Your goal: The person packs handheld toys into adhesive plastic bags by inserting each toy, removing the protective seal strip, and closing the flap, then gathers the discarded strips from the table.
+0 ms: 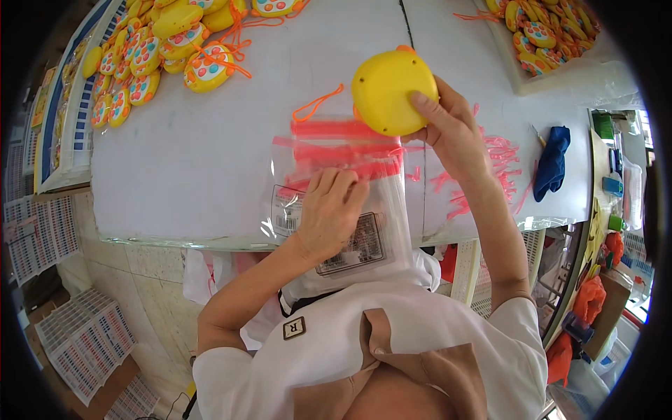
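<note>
In my right hand [455, 126] is a round yellow plastic toy [390, 94], its plain back with small screw holes facing up and an orange loop cord [318, 105] hanging off to its left. The thumb presses on its back, the fingers curl round the right edge. Below it, my left hand [330, 210] has its fingertips pinched together at a stack of clear plastic bags [392, 210] with pink-red top strips [343, 131]. The stack lies over the table's front edge. What those fingertips grip looks like the top bag, partly hidden by the hand.
A heap of similar yellow toys [145, 56] with coloured buttons lies at the back left beside a blue-and-white crate [66, 140]. More toys fill a plastic-lined container [542, 35] at the back right. Torn pink strips [497, 161] and a dark blue cloth [553, 163] lie at right.
</note>
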`<state>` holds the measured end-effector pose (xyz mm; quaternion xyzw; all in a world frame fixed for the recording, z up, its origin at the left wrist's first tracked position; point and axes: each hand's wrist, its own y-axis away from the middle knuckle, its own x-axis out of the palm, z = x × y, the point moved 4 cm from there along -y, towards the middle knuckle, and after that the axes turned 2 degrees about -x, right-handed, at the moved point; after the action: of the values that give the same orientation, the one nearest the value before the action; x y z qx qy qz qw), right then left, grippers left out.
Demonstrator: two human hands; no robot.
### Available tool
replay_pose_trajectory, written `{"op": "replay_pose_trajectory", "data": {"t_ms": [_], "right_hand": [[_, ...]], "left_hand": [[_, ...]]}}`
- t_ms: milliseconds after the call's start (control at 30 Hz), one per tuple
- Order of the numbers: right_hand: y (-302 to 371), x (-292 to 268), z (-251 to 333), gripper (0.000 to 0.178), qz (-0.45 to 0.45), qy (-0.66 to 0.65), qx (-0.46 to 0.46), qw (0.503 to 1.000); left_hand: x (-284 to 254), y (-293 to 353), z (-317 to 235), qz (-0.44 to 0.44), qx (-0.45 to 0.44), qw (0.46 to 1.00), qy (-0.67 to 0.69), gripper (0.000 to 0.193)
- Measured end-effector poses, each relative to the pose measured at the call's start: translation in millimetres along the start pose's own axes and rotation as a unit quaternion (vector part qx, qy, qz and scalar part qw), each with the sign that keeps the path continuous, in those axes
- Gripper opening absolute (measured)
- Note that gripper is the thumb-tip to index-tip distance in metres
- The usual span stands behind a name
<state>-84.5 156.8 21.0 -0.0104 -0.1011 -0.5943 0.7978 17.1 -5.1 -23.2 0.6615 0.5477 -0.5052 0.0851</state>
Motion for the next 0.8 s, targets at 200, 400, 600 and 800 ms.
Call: {"op": "replay_pose_trajectory", "data": {"t_ms": [200, 400, 600, 800], "right_hand": [[13.1, -4.1, -0.2, 0.048, -0.019, 0.051, 0.012, 0.998], [25.2, -13.8, -11.8, 0.050, -0.032, 0.028, 0.036, 0.998], [26.6, -8.4, -8.7, 0.050, -0.034, 0.035, 0.029, 0.998], [34.4, -12.4, -10.6, 0.053, -0.044, 0.044, 0.030, 0.998]], "left_hand": [[-13.7, -0.3, -22.3, 0.056, -0.057, 0.995, 0.052, 0.044], [-10.1, 41.6, -3.2, 0.139, -0.100, 0.985, -0.027, 0.072], [-4.6, 33.8, -39.4, 0.139, -0.120, 0.982, 0.043, 0.069], [-0.6, 14.4, -8.7, 0.064, 0.001, 0.998, -0.005, 0.037]]}}
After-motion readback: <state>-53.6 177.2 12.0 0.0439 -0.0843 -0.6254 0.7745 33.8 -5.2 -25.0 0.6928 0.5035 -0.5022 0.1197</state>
